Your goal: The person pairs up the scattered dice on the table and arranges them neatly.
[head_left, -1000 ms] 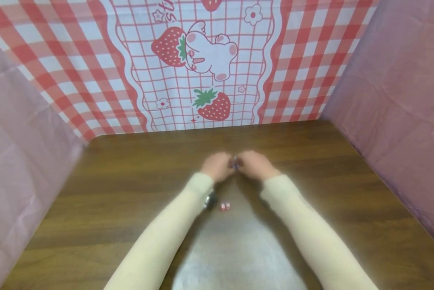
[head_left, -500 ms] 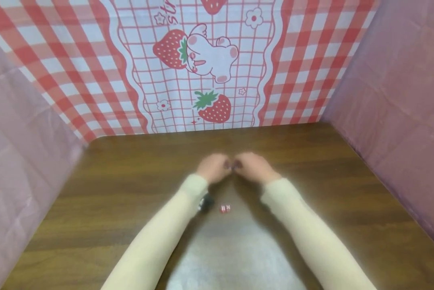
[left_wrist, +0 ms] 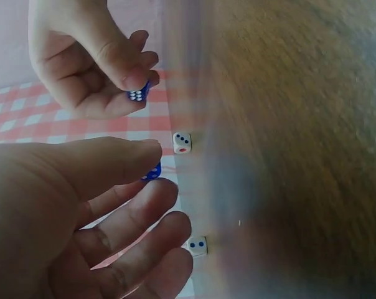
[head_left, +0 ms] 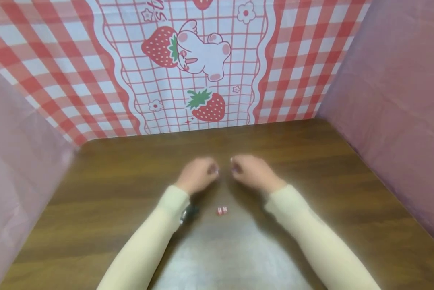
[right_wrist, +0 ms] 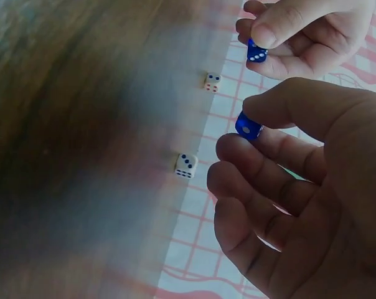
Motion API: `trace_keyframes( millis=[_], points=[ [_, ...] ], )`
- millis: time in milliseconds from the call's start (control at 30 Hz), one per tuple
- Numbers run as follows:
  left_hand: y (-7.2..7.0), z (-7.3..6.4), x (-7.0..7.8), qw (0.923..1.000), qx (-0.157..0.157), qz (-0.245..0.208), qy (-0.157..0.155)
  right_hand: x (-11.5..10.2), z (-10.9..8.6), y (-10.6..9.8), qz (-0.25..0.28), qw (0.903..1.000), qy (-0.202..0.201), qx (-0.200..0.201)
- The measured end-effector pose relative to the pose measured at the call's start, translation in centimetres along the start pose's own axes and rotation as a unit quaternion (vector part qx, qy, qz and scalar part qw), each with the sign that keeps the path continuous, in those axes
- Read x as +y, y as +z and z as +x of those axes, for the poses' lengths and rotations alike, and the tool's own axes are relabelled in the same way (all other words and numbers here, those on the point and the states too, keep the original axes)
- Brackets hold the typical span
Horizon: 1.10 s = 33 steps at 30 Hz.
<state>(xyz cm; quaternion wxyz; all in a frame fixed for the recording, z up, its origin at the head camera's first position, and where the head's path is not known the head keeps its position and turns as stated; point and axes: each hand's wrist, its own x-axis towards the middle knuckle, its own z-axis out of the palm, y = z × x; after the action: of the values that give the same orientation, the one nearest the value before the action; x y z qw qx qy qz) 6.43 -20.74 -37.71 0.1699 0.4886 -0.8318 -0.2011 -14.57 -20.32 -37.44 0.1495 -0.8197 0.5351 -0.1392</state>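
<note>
Over the middle of the table my left hand (head_left: 197,176) pinches a blue die (left_wrist: 152,171) between thumb and finger. My right hand (head_left: 254,173) pinches a second blue die (right_wrist: 248,126) the same way. A small gap separates the two hands, and both dice are held off the table. Beyond them, two white dice stand apart on the table: one white die (left_wrist: 182,143) near the right hand, another white die (left_wrist: 198,245) near the left. In the head view the hands hide these white dice. Two red dice (head_left: 222,210) sit side by side nearer me.
The brown wooden table (head_left: 137,161) meets a red-and-white checked cloth (head_left: 188,80) at the back. Pink cloth (head_left: 401,112) hangs at both sides. A dark device (head_left: 189,214) shows beneath the left cuff.
My hands, close together before, have moved apart. The left hand has shifted left and slightly toward me; the right has barely moved. The red dice stay on the table.
</note>
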Motion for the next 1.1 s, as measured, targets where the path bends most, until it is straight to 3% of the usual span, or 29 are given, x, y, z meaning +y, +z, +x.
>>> trace_keyframes(
  millis=[367, 667, 1100],
  points=[
    [0.1, -0.3, -1.0, 0.9985, -0.005, 0.054, -0.01, 0.6, 0.0, 1.0, -0.039, 0.999, -0.019, -0.011],
    [0.4, -0.1, -1.1, 0.9977, -0.018, 0.065, 0.004, 0.8, 0.1, 0.9, -0.026, 0.9988, -0.036, -0.022],
    [0.5, -0.1, -1.1, 0.9968, -0.049, 0.063, 0.01, 0.9, 0.1, 0.9, -0.029, 0.9985, -0.024, -0.04]
  ],
)
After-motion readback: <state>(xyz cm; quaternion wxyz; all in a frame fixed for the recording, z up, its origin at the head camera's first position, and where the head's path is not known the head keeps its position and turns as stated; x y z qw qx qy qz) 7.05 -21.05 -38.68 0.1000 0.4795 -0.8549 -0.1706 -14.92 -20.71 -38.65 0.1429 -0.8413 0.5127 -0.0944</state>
